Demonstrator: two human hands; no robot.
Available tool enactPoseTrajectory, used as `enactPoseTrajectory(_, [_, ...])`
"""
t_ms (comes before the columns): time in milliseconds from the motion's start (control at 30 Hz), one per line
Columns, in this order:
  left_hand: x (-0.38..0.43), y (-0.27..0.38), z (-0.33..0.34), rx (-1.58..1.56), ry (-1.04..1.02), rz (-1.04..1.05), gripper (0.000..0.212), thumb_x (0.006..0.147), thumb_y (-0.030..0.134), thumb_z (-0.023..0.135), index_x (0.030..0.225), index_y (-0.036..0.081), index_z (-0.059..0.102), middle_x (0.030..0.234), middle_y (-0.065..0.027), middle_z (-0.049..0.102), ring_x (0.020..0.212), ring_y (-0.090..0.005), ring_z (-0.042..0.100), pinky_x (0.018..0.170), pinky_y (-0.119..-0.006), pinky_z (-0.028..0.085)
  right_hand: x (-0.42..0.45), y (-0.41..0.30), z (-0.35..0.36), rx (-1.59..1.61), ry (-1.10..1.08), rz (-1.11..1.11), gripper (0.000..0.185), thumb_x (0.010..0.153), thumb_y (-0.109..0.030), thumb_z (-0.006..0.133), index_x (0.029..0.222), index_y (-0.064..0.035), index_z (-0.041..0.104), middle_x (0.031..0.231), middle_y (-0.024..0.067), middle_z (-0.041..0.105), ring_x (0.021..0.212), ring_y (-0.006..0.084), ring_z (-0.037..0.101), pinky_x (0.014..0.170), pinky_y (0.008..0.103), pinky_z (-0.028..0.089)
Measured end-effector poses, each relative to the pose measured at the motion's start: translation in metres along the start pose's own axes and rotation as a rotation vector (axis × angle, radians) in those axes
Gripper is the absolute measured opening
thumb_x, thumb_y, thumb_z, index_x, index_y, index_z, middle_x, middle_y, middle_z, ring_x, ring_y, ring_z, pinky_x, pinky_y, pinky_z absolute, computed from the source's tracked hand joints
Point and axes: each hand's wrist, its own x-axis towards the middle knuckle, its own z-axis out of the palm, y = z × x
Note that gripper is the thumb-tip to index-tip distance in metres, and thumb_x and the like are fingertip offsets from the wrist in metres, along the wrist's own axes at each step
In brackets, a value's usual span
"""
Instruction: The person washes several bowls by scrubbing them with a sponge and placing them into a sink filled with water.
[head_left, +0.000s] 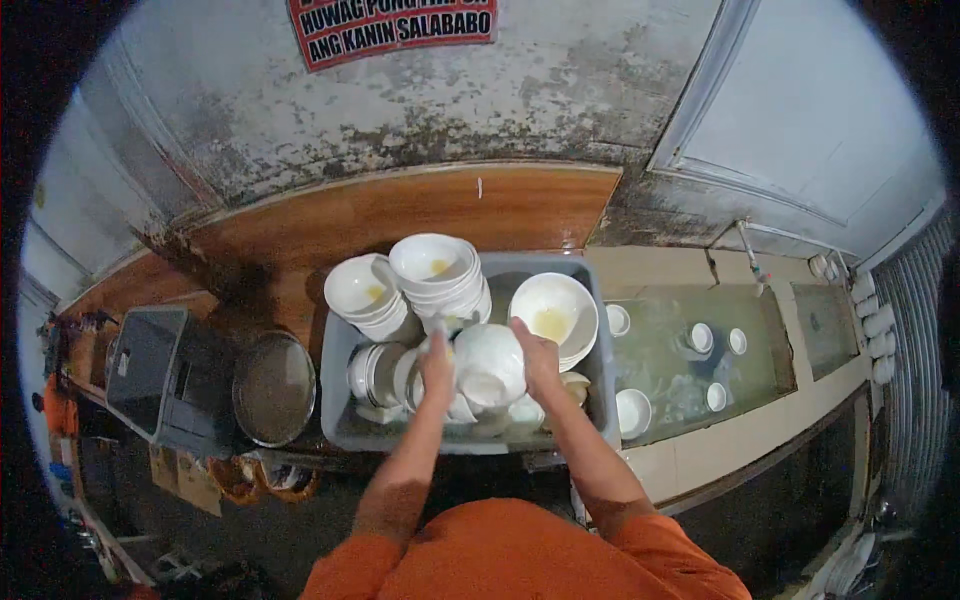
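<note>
A white bowl (489, 366) is tilted on its side above the grey plastic tub (480, 448), its foot towards me. My right hand (538, 358) grips its right edge, thumb uppermost. At the bowl's left side my left hand (438, 369) is blurred by motion. Its fingers hold a small green and yellowish thing that looks like a sponge (450, 327), partly hidden. Behind the hands, two stacks of white bowls (363, 289) (433, 261) rise from the tub. Another stack of larger bowls (553, 319) stands at its right, yellowish liquid in the top one.
Left of the tub are a round metal pan (274, 390) and a grey bin (146, 371). To the right, a tiled basin (697, 300) of cloudy water holds several white bowls and cups, with a faucet (752, 259) above. A wood-patterned panel (420, 202) backs the counter.
</note>
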Motion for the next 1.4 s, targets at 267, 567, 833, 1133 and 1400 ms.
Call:
enactPoseTrajectory(267, [0.006,-0.015,0.002,-0.338,-0.113,-0.002,0.042,0.093,0.031,0.051,0.123,0.003,0.057,0.118,-0.0110,0.062,0.114,-0.0308,0.056,0.098,-0.041,0.044,0.018,0.042,-0.003,0.113,0.119,-0.127,0.042,0.093,-0.038,0.056,0.095,0.0037,0.063,0.064,0.0112,0.061,0.061,0.0221,0.061,0.061,0.0403,0.050])
enactPoseTrajectory(567, [0.083,-0.070,-0.028,0.184,-0.335,0.098,0.042,0.093,0.031,0.048,0.121,0.002,0.059,0.114,-0.0160,0.062,0.107,-0.0304,0.059,0.093,-0.045,0.047,0.022,0.043,-0.012,-0.112,-0.237,-0.009,0.053,0.087,-0.036,0.066,0.115,0.0078,0.056,0.101,0.0144,0.065,0.083,0.0209,0.066,0.072,0.0360,0.054])
enactPoseTrajectory(833, [-0.048,-0.011,0.007,0.532,0.117,1.077,0.026,0.084,0.015,0.060,0.104,0.000,0.065,0.103,-0.0161,0.063,0.100,-0.0350,0.058,0.091,-0.041,0.045,0.031,0.012,-0.004,0.439,0.148,0.039,0.063,0.082,-0.045,0.069,0.106,0.0115,0.057,0.092,0.0157,0.065,0.076,0.0228,0.066,0.068,0.0384,0.054])
enactPoseTrajectory(1133, [-0.055,-0.015,-0.003,0.901,-0.047,1.299,0.023,0.081,0.016,0.066,0.103,0.010,0.068,0.099,-0.0138,0.064,0.095,-0.0337,0.061,0.083,-0.047,0.049,0.028,0.037,0.000,0.139,0.172,-0.017,0.059,0.086,-0.050,0.062,0.090,0.0088,0.065,0.081,0.0138,0.064,0.066,0.0209,0.060,0.062,0.0369,0.050])
enactPoseTrajectory(1400, [-0.051,-0.056,-0.027,0.813,0.008,1.122,0.020,0.084,0.014,0.060,0.101,0.005,0.063,0.103,-0.0196,0.058,0.096,-0.0373,0.058,0.083,-0.049,0.048,0.016,0.021,0.013,0.507,0.208,0.207,0.057,0.094,-0.048,0.050,0.104,0.0073,0.061,0.076,0.0130,0.066,0.065,0.0284,0.062,0.063,0.0446,0.050])
